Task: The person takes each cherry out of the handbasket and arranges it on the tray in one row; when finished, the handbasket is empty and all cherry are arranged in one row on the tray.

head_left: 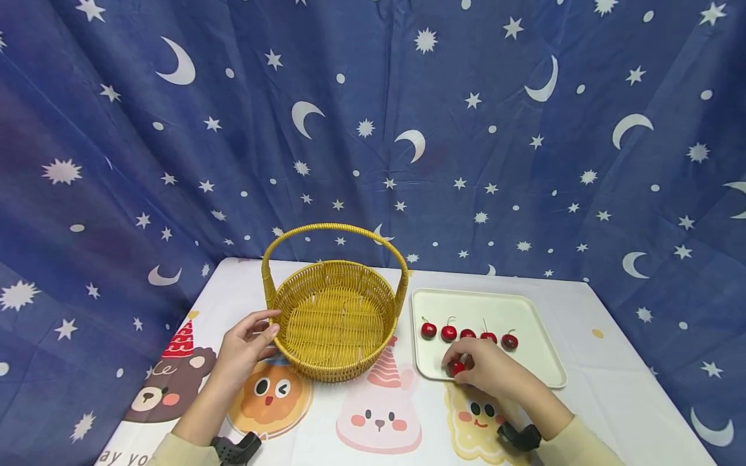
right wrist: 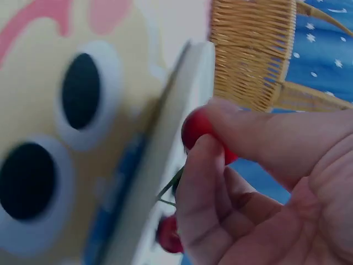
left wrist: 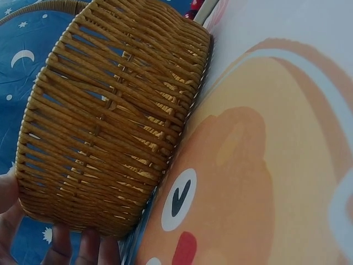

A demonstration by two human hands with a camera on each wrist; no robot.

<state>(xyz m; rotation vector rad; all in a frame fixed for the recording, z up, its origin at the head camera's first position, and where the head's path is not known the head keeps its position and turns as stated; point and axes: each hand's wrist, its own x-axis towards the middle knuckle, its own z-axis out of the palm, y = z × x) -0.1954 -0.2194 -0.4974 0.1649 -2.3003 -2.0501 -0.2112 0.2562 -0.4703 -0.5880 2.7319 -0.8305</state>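
Note:
A yellow woven basket (head_left: 335,369) with a tall arched handle stands left of the middle of the table. At its left side my left hand (head_left: 247,343) holds the rim, thumb near the top edge and fingers (left wrist: 60,243) against the outer wall. My right hand (head_left: 486,366) is over the front edge of a cream tray (head_left: 542,362). Between thumb and forefinger it pinches a red cherry (right wrist: 196,130). Behind that hand, several more cherries (head_left: 429,330) with stems lie in a row on the tray, some partly hidden by the hand.
The white tablecloth (head_left: 618,388) carries printed cartoon figures, among them a bear (head_left: 157,395) and a pink rabbit (head_left: 379,421). A blue curtain (head_left: 373,162) with moons and stars hangs behind and around the table. The tray has a low raised rim.

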